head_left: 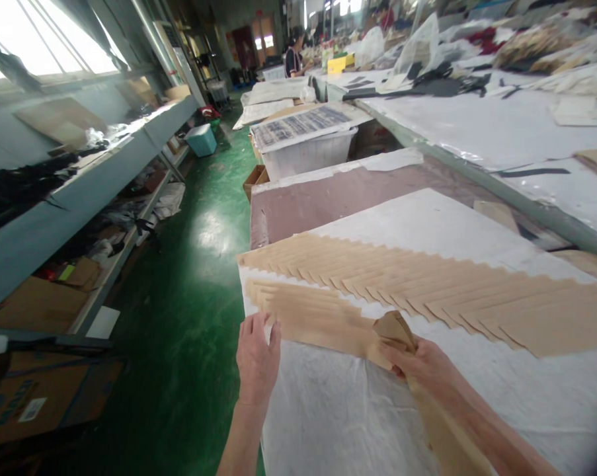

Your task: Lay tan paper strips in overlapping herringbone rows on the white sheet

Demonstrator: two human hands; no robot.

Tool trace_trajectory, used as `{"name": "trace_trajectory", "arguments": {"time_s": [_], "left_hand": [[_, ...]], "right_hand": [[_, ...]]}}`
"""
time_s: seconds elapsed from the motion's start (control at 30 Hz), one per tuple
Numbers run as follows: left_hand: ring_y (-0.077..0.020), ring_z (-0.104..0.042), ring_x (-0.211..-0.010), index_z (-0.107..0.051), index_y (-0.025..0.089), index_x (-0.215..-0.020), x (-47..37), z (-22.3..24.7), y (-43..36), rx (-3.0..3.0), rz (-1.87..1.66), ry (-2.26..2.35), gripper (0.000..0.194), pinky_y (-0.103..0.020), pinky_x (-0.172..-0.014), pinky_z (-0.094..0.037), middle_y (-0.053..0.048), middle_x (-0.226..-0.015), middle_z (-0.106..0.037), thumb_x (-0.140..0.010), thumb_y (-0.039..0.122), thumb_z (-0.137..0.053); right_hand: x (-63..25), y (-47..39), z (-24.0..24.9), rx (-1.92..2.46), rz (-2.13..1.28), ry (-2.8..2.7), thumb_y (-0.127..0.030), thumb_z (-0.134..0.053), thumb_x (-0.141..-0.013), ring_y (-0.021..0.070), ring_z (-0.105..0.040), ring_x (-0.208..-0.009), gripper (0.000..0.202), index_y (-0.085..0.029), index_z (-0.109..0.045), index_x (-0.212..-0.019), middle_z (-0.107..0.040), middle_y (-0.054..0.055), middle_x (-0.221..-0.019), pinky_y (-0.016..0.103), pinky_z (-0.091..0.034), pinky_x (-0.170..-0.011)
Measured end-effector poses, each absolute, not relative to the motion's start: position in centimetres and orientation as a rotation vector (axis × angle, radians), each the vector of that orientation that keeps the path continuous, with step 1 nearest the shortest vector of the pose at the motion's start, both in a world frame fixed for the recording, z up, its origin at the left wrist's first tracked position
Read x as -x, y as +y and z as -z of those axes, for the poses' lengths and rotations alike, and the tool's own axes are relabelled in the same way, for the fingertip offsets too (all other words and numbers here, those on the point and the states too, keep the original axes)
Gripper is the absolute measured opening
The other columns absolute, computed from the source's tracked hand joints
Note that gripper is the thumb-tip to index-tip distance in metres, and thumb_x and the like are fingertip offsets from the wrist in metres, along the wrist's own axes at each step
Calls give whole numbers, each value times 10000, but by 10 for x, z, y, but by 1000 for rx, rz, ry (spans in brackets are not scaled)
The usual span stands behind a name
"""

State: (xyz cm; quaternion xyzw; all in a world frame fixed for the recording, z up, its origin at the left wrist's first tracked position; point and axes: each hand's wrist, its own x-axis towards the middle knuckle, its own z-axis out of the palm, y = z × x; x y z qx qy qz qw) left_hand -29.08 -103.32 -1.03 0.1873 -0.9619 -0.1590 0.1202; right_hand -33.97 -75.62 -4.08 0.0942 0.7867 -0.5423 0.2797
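Observation:
A long row of overlapping tan pieces (pixel 407 277) lies diagonally across the white sheet (pixel 348 403). Nearer to me is a second, shorter group of tan pieces (pixel 318 317), somewhat blurred. My left hand (pixel 259 350) is at the left end of this group, with thumb and fingers apart and nothing seen between them. At its right end my right hand (pixel 417 363) grips a bunched tan piece (pixel 395 330), and a long tan strip hangs down from it along my forearm.
A mauve board (pixel 308 205) and a covered white bin (pixel 308 155) stand beyond the sheet. Shelving (pixel 129 244) runs along the left, past the green floor (pixel 199 317). On the right is a long cluttered table (pixel 457 125). A person (pixel 294 59) is far back.

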Motion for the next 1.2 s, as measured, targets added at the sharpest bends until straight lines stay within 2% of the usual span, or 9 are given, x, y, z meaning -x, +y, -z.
{"name": "trace_trajectory", "arguments": {"time_s": [0.17, 0.4, 0.47, 0.57, 0.67, 0.77, 0.87, 1.03, 1.2], "left_hand": [[-289, -354, -1286, -533, 267, -1236, 310, 7, -1036, -118, 276, -3037, 432, -458, -1009, -350, -94, -1394, -427, -820, 350, -611], [-280, -344, -1293, -640, 223, -780, 320, -3, -1034, 157, 511, -3116, 100, -467, -1033, -289, -55, -1375, -454, -717, 199, -715], [-258, -436, -1208, -615, 204, -728, 314, -8, -1036, 192, 741, -3087, 83, -438, -995, -326, -56, -1255, -553, -737, 148, -676], [-172, -577, -840, -602, 189, -758, 302, -16, -1044, -100, 1365, -3040, 68, -303, -775, -436, -18, -857, -647, -767, 229, -655], [-93, -492, -569, -584, 171, -828, 292, -18, -1053, -605, 1933, -2758, 217, -205, -536, -366, 36, -648, -569, -740, 341, -685], [-72, -457, -519, -562, 157, -950, 292, -12, -1058, -788, 2110, -2488, 313, -190, -482, -328, 36, -663, -570, -738, 360, -672], [-84, -474, -489, -537, 166, -997, 300, -2, -1057, -881, 1855, -2535, 350, -204, -478, -338, 40, -636, -587, -728, 355, -656], [-138, -576, -591, -527, 233, -977, 311, 13, -1053, -898, 998, -2813, 324, -244, -597, -384, 54, -647, -625, -718, 386, -648], [-174, -611, -641, -506, 246, -990, 315, 16, -1054, -961, 823, -2886, 368, -260, -614, -386, 50, -652, -642, -705, 424, -654]], "right_hand": [[339, -753, 42, -213, 1495, 2060, -439, -574, -701, 130, -484, -486, 252, -194, -519, -701, -517, -18, -545, 256, -396, -491], [330, -745, 33, -91, 1598, 1964, -453, -595, -745, 132, -478, -543, 267, -187, -577, -767, -524, -16, -589, 257, -391, -540], [326, -741, 28, -52, 1603, 1970, -472, -595, -750, 130, -464, -542, 280, -192, -574, -737, -506, -24, -572, 259, -381, -554], [321, -736, 19, -89, 1612, 1949, -483, -608, -746, 127, -461, -537, 295, -189, -590, -753, -509, -25, -568, 255, -367, -544], [319, -736, 11, -182, 1567, 1919, -525, -632, -715, 124, -450, -493, 345, -184, -582, -715, -522, -13, -546, 257, -345, -498], [323, -744, 11, -208, 1584, 1916, -541, -638, -692, 132, -473, -500, 362, -188, -558, -681, -548, 3, -558, 260, -360, -505], [330, -754, 24, -230, 1615, 1940, -531, -626, -674, 142, -486, -514, 349, -194, -535, -687, -550, 3, -560, 264, -386, -518], [339, -762, 49, -225, 1390, 2171, -478, -569, -718, 148, -502, -498, 274, -208, -542, -753, -538, -17, -526, 257, -377, -497], [340, -763, 50, -283, 1122, 2346, -481, -537, -753, 171, -573, -528, 281, -219, -588, -841, -610, -4, -554, 255, -394, -513]]}}
